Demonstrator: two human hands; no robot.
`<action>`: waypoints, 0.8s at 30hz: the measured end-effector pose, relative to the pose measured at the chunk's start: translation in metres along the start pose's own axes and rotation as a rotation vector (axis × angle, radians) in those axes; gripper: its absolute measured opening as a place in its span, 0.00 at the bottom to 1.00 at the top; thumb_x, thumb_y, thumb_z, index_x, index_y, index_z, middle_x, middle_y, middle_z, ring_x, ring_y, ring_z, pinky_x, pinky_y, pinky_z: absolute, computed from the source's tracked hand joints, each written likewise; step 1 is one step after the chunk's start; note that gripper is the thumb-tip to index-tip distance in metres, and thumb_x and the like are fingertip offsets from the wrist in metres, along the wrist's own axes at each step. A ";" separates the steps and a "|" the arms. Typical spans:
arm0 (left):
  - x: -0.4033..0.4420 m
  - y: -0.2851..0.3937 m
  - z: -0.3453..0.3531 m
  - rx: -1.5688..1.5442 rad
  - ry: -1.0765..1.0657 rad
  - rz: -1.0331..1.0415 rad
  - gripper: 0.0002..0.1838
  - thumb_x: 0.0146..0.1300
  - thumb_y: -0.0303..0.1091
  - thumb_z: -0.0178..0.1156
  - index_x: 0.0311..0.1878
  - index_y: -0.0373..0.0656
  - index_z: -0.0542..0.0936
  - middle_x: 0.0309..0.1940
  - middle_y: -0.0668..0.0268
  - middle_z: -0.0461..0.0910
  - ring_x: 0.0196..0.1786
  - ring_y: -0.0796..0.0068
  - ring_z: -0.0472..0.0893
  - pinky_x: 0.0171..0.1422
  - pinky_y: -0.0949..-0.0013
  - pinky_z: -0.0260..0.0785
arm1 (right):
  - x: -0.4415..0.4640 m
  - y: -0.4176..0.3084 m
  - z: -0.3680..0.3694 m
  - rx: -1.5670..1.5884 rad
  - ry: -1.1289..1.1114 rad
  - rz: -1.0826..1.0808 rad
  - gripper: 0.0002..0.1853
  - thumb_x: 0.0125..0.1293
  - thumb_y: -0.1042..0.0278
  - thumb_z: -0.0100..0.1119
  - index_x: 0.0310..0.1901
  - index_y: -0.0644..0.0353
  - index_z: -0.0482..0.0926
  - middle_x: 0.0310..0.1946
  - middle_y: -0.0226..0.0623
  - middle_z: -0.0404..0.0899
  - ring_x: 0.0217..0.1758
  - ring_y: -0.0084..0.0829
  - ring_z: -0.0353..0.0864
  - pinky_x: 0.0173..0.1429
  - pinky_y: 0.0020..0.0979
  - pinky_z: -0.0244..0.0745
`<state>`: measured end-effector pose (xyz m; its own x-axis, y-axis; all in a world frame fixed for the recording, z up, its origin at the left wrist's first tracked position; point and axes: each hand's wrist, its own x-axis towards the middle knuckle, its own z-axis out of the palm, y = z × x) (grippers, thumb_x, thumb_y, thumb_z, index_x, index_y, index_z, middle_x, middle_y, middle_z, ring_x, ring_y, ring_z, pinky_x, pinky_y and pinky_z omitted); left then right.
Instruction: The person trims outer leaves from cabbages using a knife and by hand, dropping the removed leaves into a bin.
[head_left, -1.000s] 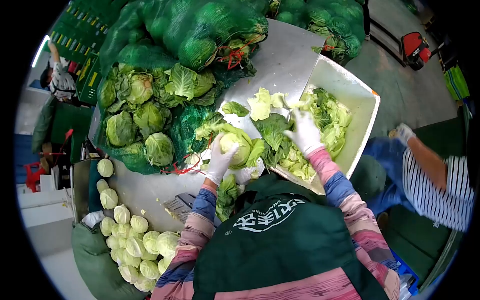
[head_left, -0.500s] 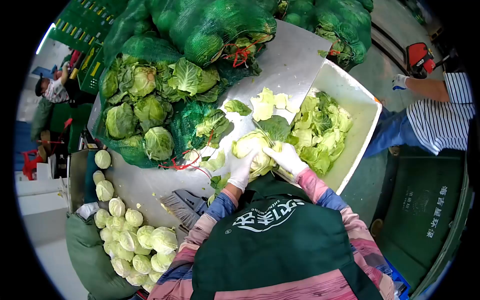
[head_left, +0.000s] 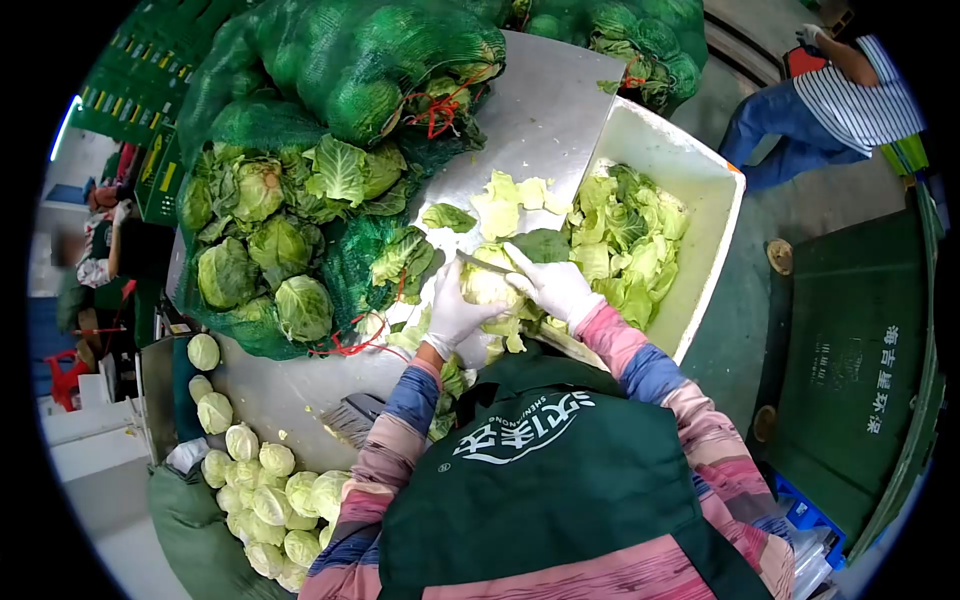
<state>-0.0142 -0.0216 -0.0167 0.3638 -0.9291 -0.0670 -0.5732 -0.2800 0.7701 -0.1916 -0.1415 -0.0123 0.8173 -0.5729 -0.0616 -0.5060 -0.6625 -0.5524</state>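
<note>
Since the earlier frame, the person in the striped shirt (head_left: 840, 100) has moved farther from the bin (head_left: 692, 165), and a knife (head_left: 484, 263) now shows across the top of the cabbage (head_left: 487, 287) over the table (head_left: 545, 85), just beside the bin. The left hand (head_left: 458, 308) cups the cabbage and the right hand (head_left: 560, 288) is closed round the knife, its handle hidden. If the round head rolled or the blade skidded on loose leaves, the edge could catch the left fingertips near its tip.
</note>
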 end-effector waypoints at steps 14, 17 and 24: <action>-0.014 -0.008 -0.030 0.241 -0.107 0.096 0.56 0.38 0.43 0.79 0.71 0.36 0.61 0.67 0.50 0.65 0.70 0.53 0.62 0.74 0.59 0.51 | 0.065 0.059 0.009 0.212 -0.062 0.153 0.24 0.71 0.43 0.44 0.55 0.51 0.79 0.42 0.50 0.82 0.47 0.50 0.80 0.51 0.43 0.74; -0.031 -0.025 -0.034 0.091 0.149 -0.170 0.53 0.40 0.46 0.79 0.69 0.38 0.64 0.61 0.48 0.68 0.64 0.52 0.65 0.70 0.57 0.57 | 0.045 0.058 0.021 0.193 -0.025 0.425 0.28 0.71 0.39 0.42 0.47 0.55 0.82 0.42 0.50 0.82 0.46 0.52 0.80 0.50 0.45 0.74; -0.019 -0.012 0.013 -0.067 0.181 -0.349 0.53 0.39 0.50 0.79 0.67 0.35 0.64 0.57 0.47 0.69 0.61 0.49 0.68 0.69 0.54 0.59 | 0.001 0.039 0.048 0.173 0.036 0.402 0.27 0.73 0.46 0.44 0.65 0.54 0.70 0.33 0.55 0.81 0.35 0.53 0.82 0.40 0.46 0.75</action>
<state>-0.0244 -0.0036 -0.0328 0.6549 -0.7218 -0.2238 -0.3452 -0.5493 0.7610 -0.1972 -0.1449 -0.0743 0.5534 -0.7869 -0.2729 -0.7258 -0.2948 -0.6215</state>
